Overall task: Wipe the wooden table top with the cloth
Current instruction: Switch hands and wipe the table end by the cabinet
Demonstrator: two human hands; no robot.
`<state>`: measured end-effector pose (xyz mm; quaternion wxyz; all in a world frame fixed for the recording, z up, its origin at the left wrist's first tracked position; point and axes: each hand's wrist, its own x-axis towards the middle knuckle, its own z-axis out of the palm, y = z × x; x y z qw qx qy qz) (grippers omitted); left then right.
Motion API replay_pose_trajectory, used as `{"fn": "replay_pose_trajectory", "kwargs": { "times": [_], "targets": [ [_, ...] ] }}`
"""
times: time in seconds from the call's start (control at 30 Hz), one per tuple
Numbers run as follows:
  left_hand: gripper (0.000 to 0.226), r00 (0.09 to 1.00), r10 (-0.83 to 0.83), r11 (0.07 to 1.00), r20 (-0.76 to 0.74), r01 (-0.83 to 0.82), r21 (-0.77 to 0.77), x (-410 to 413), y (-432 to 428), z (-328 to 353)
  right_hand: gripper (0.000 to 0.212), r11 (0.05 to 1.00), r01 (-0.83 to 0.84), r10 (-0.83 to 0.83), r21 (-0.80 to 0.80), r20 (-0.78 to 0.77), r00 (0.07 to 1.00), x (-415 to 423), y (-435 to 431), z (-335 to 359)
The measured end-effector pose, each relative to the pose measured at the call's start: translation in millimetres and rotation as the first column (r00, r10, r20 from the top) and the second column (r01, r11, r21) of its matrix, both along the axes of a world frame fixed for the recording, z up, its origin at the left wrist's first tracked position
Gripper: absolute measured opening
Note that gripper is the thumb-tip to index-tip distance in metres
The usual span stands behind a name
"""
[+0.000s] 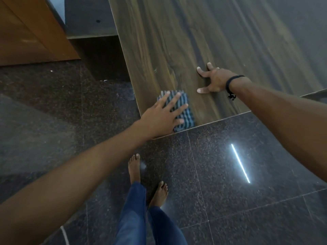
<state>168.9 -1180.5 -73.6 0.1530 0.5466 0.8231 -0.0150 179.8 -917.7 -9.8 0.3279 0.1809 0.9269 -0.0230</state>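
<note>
An orange-brown wooden panel (26, 32) stands far left of the left grip (159, 119), above the dark speckled floor (247, 200). The left arm reaches forward and rightward, nearly straight. Its grip lies flat, fingers straight and spread apart, pressing on the striped folded cloth (189, 115) without curling round it. The cloth sits under those fingers at the near left corner of the counter (194, 41), its long axis running along the counter's left edge, one short end at the near edge. Just right and beyond, the right grip (215, 80) rests on bare wood, fingers splayed, tips down, knuckles arched, holding nothing. A black wristband (230, 84) circles that wrist.
</note>
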Motion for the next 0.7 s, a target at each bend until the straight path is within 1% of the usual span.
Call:
{"fn": "replay_pose_trajectory", "kwargs": {
  "times": [0.1, 0.13, 0.17, 0.27, 0.33, 0.37, 0.43, 0.5, 0.53, 0.57, 0.6, 0.7],
  "targets": [
    [0.065, 0.969, 0.236, 0.972, 0.074, -0.236, 0.001, -25, 25, 5, 0.111, 1.0, 0.008, -0.008, 0.004, 0.066, 0.998, 7, 4, 3],
    [0.065, 0.959, 0.274, 0.961, 0.074, -0.275, -0.007, -27, 30, 6, 0.113, 1.0, 0.012, -0.012, 0.002, 0.079, 0.997, 11, 4, 2],
    [0.065, 0.962, 0.27, 0.963, 0.044, -0.269, -0.013, -24, 34, 5, 0.114, 1.0, 0.017, -0.017, -0.002, 0.087, 0.996, 16, 5, 1],
    [0.065, 0.993, 0.101, 0.995, -0.055, -0.1, 0.019, 11, 32, -1, 0.107, 0.998, 0.037, -0.034, -0.052, 0.04, 0.999, 34, 5, -4],
    [0.065, 0.998, 0.026, 1.0, -0.053, -0.025, 0.01, 23, 29, -3, 0.1, 0.996, 0.043, -0.045, -0.078, -0.026, 0.999, 43, 2, -6],
    [0.064, 0.999, 0.041, 0.999, -0.025, -0.041, 0.012, 18, 33, -1, 0.097, 0.996, 0.042, -0.047, -0.083, -0.054, 0.997, 46, 2, -6],
    [0.061, 0.99, 0.134, 0.991, 0.048, -0.135, 0.018, -1, 53, 8, 0.092, 0.996, 0.035, -0.042, -0.085, -0.08, 0.996, 51, 4, -6],
    [0.06, 0.961, 0.258, 0.966, 0.102, -0.259, 0.001, -15, 72, 13, 0.091, 0.996, 0.03, -0.036, -0.088, -0.072, 0.997, 56, 11, -2],
    [0.06, 0.953, 0.284, 0.958, 0.108, -0.285, -0.006, -14, 78, 14, 0.091, 0.996, 0.027, -0.033, -0.087, -0.063, 0.997, 57, 15, 0],
    [0.061, 0.958, 0.267, 0.964, 0.102, -0.268, -0.004, -7, 81, 13, 0.092, 0.996, 0.022, -0.027, -0.087, -0.054, 0.998, 58, 19, 2],
    [0.062, 0.974, 0.208, 0.978, 0.085, -0.209, 0.007, 5, 79, 12, 0.092, 0.996, 0.016, -0.02, -0.086, -0.048, 0.999, 58, 20, 4],
    [0.068, 1.0, -0.027, 1.0, 0.01, 0.027, 0.016, 32, 56, 5, 0.091, 0.997, -0.012, 0.009, -0.08, -0.042, 0.999, 57, 24, 5]
  ]
}}
